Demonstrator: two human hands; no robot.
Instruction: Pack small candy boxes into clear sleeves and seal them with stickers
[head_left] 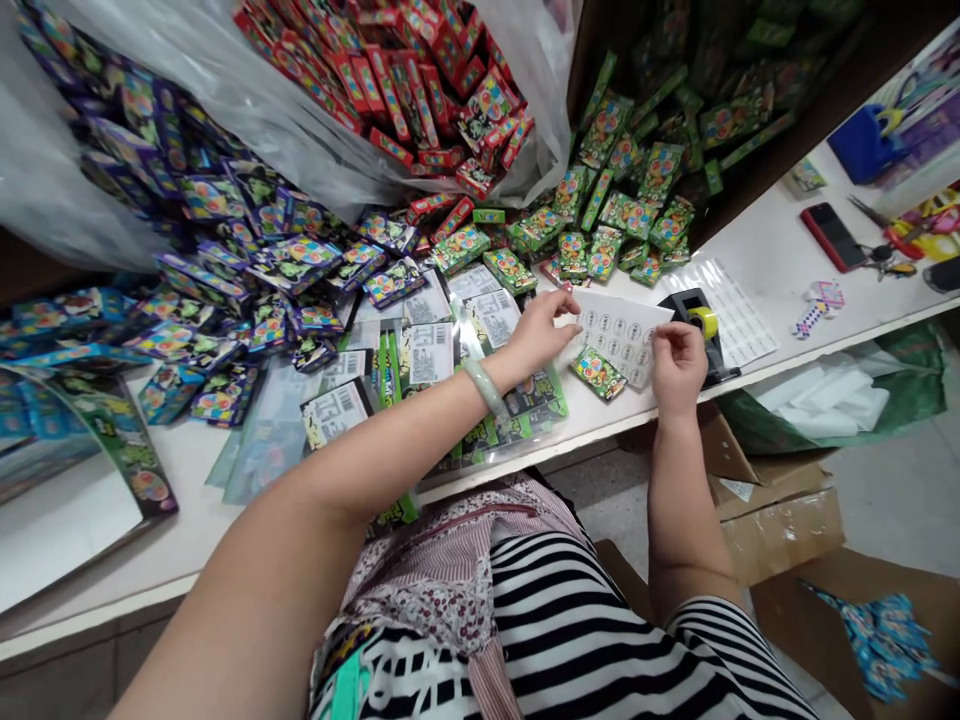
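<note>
A white sheet of round printed stickers (pixel 619 335) is tilted up above the table between my hands. My right hand (pixel 679 365) is closed, its thumb and fingertips pinched at the sheet's right edge. At the sheet's left edge is my left hand (pixel 544 330), with a gap between thumb and index finger; whether a fingertip touches the sheet I cannot tell. A small green box (pixel 598 374) with colourful print lies flat just below the sheet, apart from both hands. Under my left forearm are clear-wrapped printed packs (pixel 431 352) with barcode labels.
Piles of purple boxes (pixel 296 255), red boxes (pixel 405 85) in a plastic bag and green boxes (pixel 600 235) line the back. A black tape dispenser (pixel 694 315), more sticker sheets (pixel 739 315) and a red-cased phone (pixel 832 237) lie right. Cardboard boxes (pixel 784 530) stand below the table's edge.
</note>
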